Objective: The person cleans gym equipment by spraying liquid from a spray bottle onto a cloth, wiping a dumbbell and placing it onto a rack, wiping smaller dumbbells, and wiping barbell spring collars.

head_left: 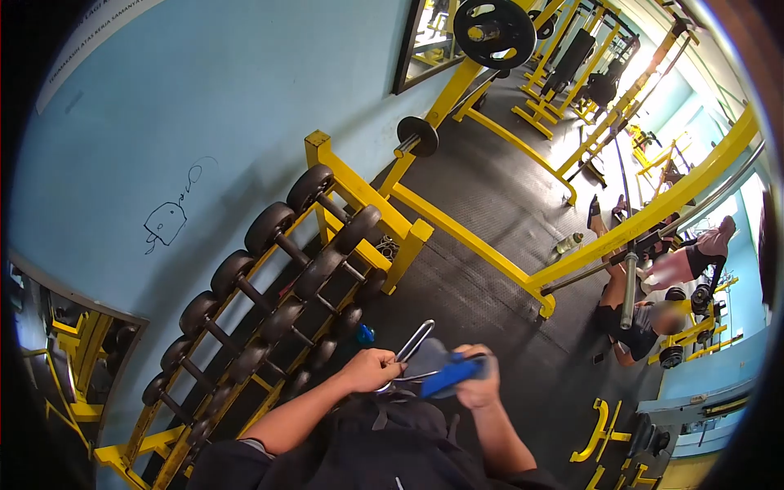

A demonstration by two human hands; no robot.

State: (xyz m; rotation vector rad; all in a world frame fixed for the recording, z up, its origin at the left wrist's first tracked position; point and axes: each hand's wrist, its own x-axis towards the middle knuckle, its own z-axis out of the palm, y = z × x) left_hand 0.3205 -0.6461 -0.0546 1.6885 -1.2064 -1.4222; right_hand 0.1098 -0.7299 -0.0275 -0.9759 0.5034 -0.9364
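Note:
My left hand [371,371] is closed around a shiny bent metal handle [418,336], held low in front of my body. Beside it, my right hand [480,377] grips a blue cloth [452,376], its fingers curled over the material. A grey, blurred piece [427,358] lies between the two hands, against the metal; whether it belongs to the cloth I cannot tell. My dark clothing fills the bottom of the view.
A yellow rack of black dumbbells [269,229] runs along the blue wall on the left. Yellow frames [474,237] with a barbell plate [494,33] stand ahead. A bottle [569,242] is on the black floor. Two people [637,327] are at the right.

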